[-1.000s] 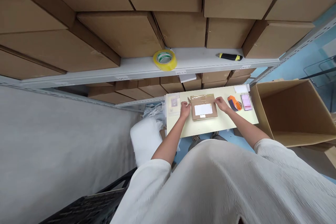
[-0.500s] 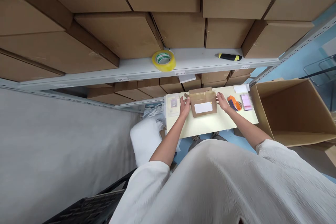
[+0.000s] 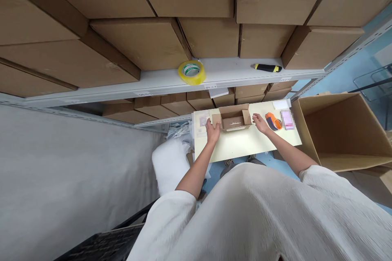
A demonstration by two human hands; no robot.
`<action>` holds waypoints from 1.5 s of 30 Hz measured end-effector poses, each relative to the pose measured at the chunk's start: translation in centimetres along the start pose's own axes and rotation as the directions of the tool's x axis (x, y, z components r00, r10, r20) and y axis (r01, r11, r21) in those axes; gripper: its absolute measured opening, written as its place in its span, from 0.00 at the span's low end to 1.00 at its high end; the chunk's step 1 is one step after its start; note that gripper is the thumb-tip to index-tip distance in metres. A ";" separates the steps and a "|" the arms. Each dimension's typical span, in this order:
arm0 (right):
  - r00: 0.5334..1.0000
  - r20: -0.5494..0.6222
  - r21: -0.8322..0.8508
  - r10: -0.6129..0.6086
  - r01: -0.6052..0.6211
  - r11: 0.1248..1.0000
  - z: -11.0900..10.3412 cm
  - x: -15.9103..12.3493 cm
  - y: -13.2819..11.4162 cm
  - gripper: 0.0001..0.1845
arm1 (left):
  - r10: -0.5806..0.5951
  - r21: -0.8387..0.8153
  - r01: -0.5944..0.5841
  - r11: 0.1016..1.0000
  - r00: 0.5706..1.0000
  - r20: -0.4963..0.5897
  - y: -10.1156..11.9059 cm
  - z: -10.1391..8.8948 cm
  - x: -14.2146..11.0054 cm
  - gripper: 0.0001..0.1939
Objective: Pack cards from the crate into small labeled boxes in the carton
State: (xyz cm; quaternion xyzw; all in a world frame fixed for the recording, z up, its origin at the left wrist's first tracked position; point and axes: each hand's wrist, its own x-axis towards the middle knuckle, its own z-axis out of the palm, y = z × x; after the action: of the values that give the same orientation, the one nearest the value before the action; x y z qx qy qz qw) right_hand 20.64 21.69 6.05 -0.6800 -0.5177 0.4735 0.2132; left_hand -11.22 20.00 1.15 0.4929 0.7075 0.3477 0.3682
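A small brown cardboard box stands on the pale yellow table with its top open and its flaps folded outward. Its inside shows brown cardboard, and a white label edge is just visible on the near side. My left hand is at the left flap, fingers spread, with the thumb side close to the cardboard. On the other side, my right hand hovers just off the right flap, its fingers bent and slightly apart, with nothing seen in them. An orange and dark blue tape dispenser lies right of that hand.
A yellow tape roll and a black-and-yellow utility knife lie on the grey shelf among stacked cartons. A large open carton stands right of the table. White wrapping material sits at the left.
The box's labelled front and taped top flap were facing me; now its flaps are spread and its inside shows. My right hand's fingertips have come slightly away from the box.
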 end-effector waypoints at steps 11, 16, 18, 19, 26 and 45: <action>0.786 0.465 -0.469 -0.407 0.609 0.640 1.7 2.5 -6.4 0.26 | 0.211 0.042 -0.224 0.974 0.957 0.199 4.1 0.0 1.8 0.19; 0.804 0.444 -0.603 -0.395 0.594 0.532 0.9 1.7 -5.8 0.15 | 0.162 0.137 -0.213 0.967 0.936 0.313 1.3 0.2 0.7 0.25; 0.835 0.380 -0.649 -0.398 0.547 0.529 0.0 1.4 -5.1 0.16 | 0.184 0.154 -0.251 0.956 0.918 0.352 0.6 0.0 0.3 0.30; 0.849 0.363 -0.666 -0.384 0.524 0.530 -0.4 1.4 -4.7 0.18 | 0.200 0.159 -0.274 0.949 0.908 0.368 0.4 -0.1 0.2 0.32; 0.889 0.391 -0.685 -0.238 0.454 0.570 -0.6 3.4 -2.1 0.62 | 0.273 0.205 -0.373 0.905 0.878 0.393 -0.1 0.3 -0.3 0.39; 0.906 0.399 -0.742 -0.143 0.411 0.530 0.6 6.5 -1.4 0.71 | -0.042 0.048 0.046 0.998 0.995 -0.089 -4.1 -3.0 2.9 0.23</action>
State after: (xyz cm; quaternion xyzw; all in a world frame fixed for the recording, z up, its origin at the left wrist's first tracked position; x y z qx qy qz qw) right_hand 19.51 28.01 4.13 -0.5316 -0.8034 0.2364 -0.1268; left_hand -16.31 21.30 -1.46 0.4705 0.7422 0.3430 0.3319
